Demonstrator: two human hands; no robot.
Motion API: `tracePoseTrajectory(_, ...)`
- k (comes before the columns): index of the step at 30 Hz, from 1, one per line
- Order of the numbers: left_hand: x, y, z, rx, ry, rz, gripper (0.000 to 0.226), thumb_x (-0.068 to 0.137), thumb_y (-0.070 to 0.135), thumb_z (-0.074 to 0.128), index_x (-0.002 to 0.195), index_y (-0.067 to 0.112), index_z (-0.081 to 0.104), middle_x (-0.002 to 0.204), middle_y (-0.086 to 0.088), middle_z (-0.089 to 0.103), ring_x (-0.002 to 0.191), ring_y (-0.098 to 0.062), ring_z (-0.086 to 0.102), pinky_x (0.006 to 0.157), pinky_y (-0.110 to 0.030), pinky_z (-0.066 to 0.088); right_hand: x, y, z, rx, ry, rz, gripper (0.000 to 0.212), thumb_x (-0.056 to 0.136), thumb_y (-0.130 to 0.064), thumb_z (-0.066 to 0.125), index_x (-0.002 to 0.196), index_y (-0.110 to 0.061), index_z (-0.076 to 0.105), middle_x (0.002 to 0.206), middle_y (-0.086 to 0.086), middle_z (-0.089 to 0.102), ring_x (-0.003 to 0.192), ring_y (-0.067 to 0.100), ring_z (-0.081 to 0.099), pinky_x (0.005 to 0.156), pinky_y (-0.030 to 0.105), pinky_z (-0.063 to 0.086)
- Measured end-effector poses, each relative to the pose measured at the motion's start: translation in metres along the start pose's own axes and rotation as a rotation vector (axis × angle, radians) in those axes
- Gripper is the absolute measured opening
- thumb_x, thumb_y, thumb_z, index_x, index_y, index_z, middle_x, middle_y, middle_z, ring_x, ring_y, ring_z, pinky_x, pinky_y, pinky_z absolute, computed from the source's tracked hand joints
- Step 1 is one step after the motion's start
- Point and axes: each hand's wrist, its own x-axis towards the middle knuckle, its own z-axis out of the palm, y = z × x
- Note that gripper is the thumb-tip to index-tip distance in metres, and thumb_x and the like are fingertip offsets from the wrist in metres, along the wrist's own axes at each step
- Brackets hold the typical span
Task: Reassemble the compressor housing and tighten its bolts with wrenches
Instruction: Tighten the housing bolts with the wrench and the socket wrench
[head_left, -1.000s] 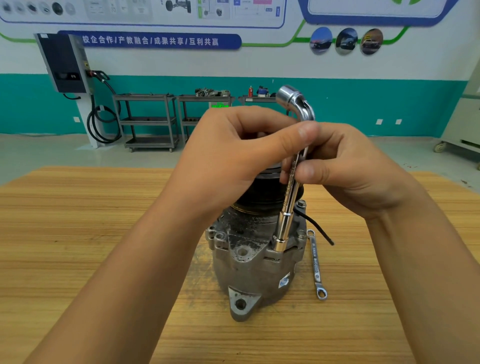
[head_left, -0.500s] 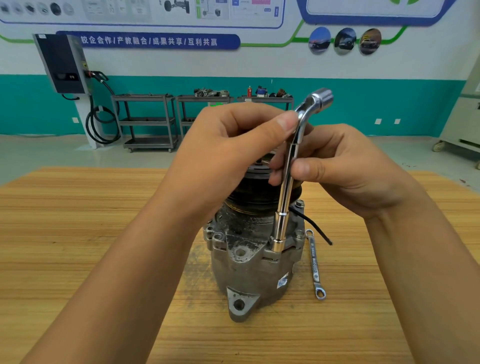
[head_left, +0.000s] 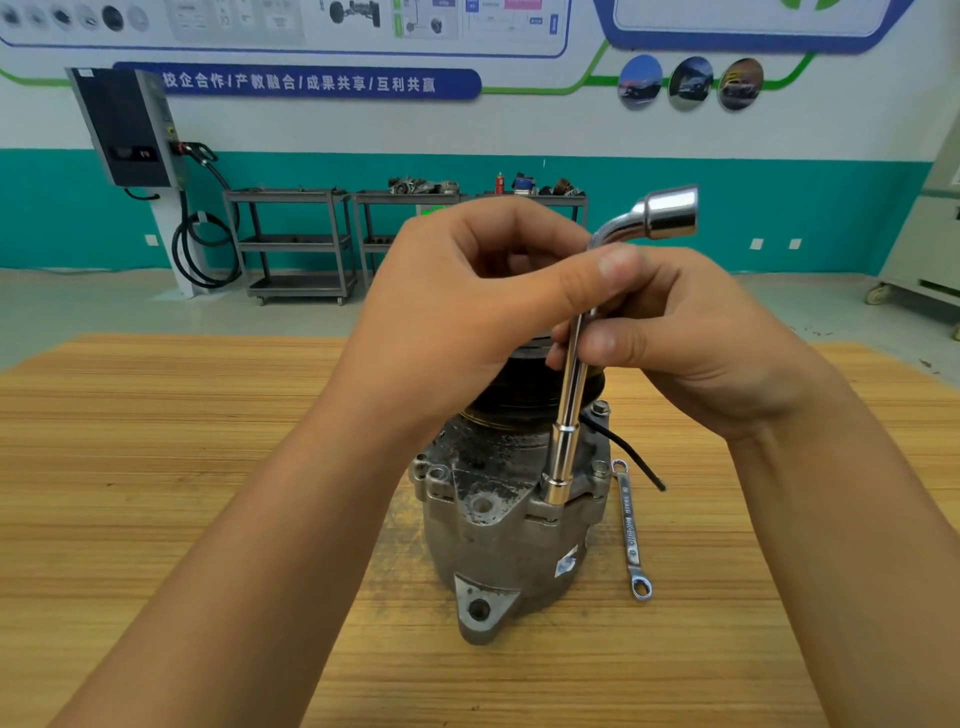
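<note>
Two bare forearms slant in from the bottom corners of the frame, and the hands sit close together just above its centre. The left forearm (head_left: 249, 545) runs up from the lower left. The left hand (head_left: 483, 312) is curled, its back toward the camera. The left thumb (head_left: 597, 275) stretches rightward and pinches the L-shaped socket wrench (head_left: 569, 415) just under its bend. The right forearm (head_left: 857, 545) rises from the lower right edge. The right hand (head_left: 696, 338) sits just beside the left hand and slightly lower in the frame, its thumb and curled fingers pinching the shaft below the left thumb.
</note>
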Motion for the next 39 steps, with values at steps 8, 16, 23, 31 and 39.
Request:
tracePoseTrajectory(8, 0.0011, -0.0021, -0.0014, -0.019, -0.029, 0.010, 0.008, 0.072, 0.024, 0.072, 0.064, 0.026, 0.072, 0.062, 0.007, 0.066, 0.061, -0.006, 0.060, 0.060, -0.016, 0.047, 0.0004, 0.0022, -0.0026, -0.043, 0.008, 0.000, 0.026, 0.056, -0.044, 0.079, 0.075, -0.027, 0.074, 0.073, -0.011, 0.068, 0.073, 0.003, 0.065, 0.069, 0.018, 0.051)
tracePoseTrajectory(16, 0.0019, -0.0048, -0.0040, -0.076, -0.093, 0.005, 0.006, 0.078, 0.021, 0.069, 0.075, 0.017, 0.073, 0.077, -0.027, 0.065, 0.051, -0.019, 0.055, 0.053, -0.022, 0.045, -0.0013, 0.0008, -0.0047, 0.025, -0.044, 0.009, 0.019, 0.070, -0.032, 0.069, 0.083, -0.021, 0.077, 0.080, -0.005, 0.074, 0.084, 0.007, 0.068, 0.073, 0.016, 0.051)
tracePoseTrajectory(23, 0.0020, -0.0065, -0.0052, -0.064, -0.094, -0.003, 0.017, 0.074, 0.031, 0.067, 0.084, 0.018, 0.074, 0.075, -0.014, 0.067, 0.055, -0.016, 0.058, 0.061, -0.028, 0.046, -0.0011, 0.0009, -0.0041, 0.046, -0.024, 0.001, 0.018, 0.071, -0.033, 0.068, 0.082, -0.022, 0.077, 0.077, -0.006, 0.073, 0.082, 0.006, 0.068, 0.073, 0.016, 0.050)
tracePoseTrajectory(31, 0.0010, -0.0043, -0.0036, -0.043, -0.084, 0.009, 0.007, 0.075, 0.025, 0.073, 0.081, 0.022, 0.074, 0.083, -0.017, 0.070, 0.059, -0.015, 0.061, 0.059, -0.025, 0.049, -0.0008, 0.0016, -0.0025, 0.062, -0.012, -0.009, 0.018, 0.067, -0.032, 0.069, 0.081, -0.022, 0.076, 0.075, -0.007, 0.072, 0.073, 0.006, 0.069, 0.067, 0.015, 0.050)
tracePoseTrajectory(39, -0.0018, -0.0003, 0.0031, -0.056, -0.039, -0.003, 0.007, 0.074, 0.020, 0.070, 0.079, 0.015, 0.072, 0.073, -0.009, 0.068, 0.060, -0.019, 0.060, 0.053, -0.023, 0.051, 0.0000, 0.0046, -0.0025, 0.097, 0.010, -0.011, 0.024, 0.062, -0.034, 0.075, 0.081, -0.020, 0.076, 0.076, -0.005, 0.071, 0.070, 0.008, 0.069, 0.065, 0.016, 0.052)
